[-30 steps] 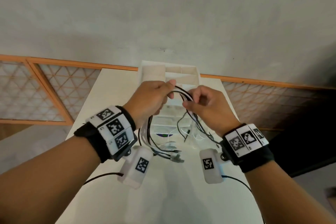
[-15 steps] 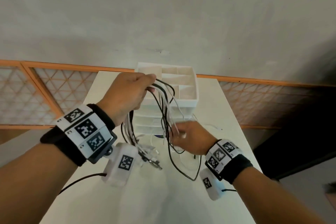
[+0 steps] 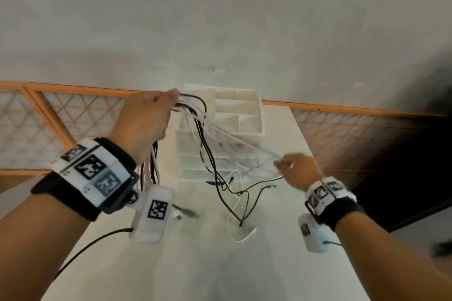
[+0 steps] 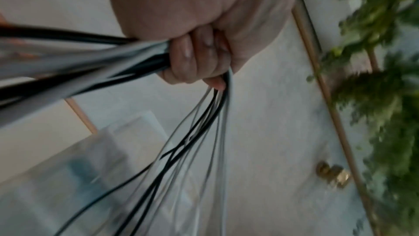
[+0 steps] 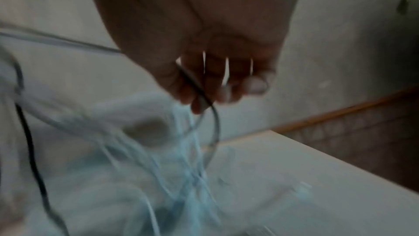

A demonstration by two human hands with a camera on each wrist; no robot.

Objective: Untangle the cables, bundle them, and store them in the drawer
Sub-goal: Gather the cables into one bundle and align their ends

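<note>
Nearest the camera, both forearms reach forward over the pale bench, each wrist wrapped in a black band carrying white tags with square black markers, and a small white camera block hangs under each wrist. A thin black lead trails from the left block toward the near left edge of the bench.

The hands are well apart. The left hand is raised and curled tight round a bunch of black and white cables; in the left wrist view its fingers close on the bunch, with strands leaving both sides of the fist, some hanging down below the wrist. The right hand sits lower and to the right, fingers bent round a thin pale strand stretched taut up to the left hand. The right wrist view is blurred, but a dark thin cable crosses the bent fingers.

Between the hands the loose ends of the cables droop in loops, and their lowest parts and plugs lie on the bench.

Behind the cables a white drawer unit stands on the bench, its top an open tray split into compartments. Whether any drawer is open cannot be told.

Beyond the bench runs an orange-framed lattice panel against a plain grey wall. The left wrist view also shows green foliage.
</note>
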